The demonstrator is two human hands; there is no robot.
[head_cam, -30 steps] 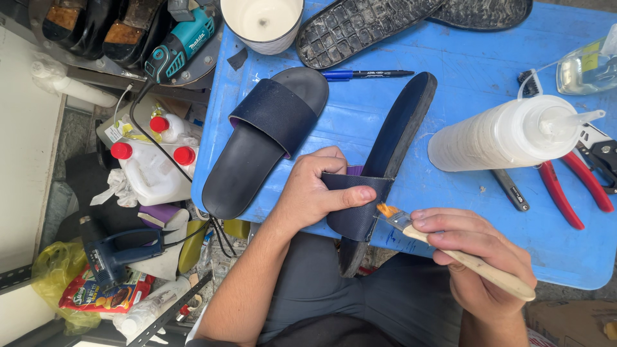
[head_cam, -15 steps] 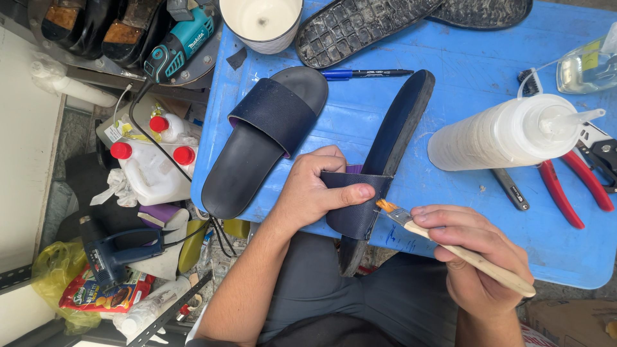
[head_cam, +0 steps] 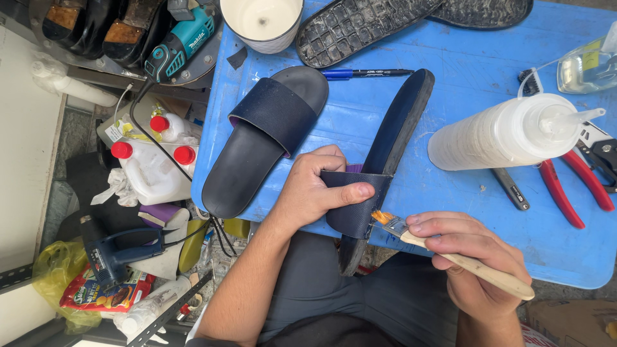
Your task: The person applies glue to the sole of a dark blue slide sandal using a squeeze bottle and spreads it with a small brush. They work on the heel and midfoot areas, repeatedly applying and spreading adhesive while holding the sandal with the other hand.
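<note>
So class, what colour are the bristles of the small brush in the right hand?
Orange, on the brush held by the right hand; clearest in the head view.

Bright, even daylight is falling across the blue table (head_cam: pixel 488 58), and the colours are coming through strong and clean. Shadows are staying soft and short: a faint one is lying under the white squeeze bottle (head_cam: pixel 508 132), another beneath the flat slide sandal (head_cam: pixel 267 138). A mild sheen is showing on the bottle's plastic and on the clear container (head_cam: pixel 588 64) at the far right. The clutter on the left is sitting dimmer. Focus is holding sharp nearly everywhere, with slight wide-angle bending toward the edges.
</note>
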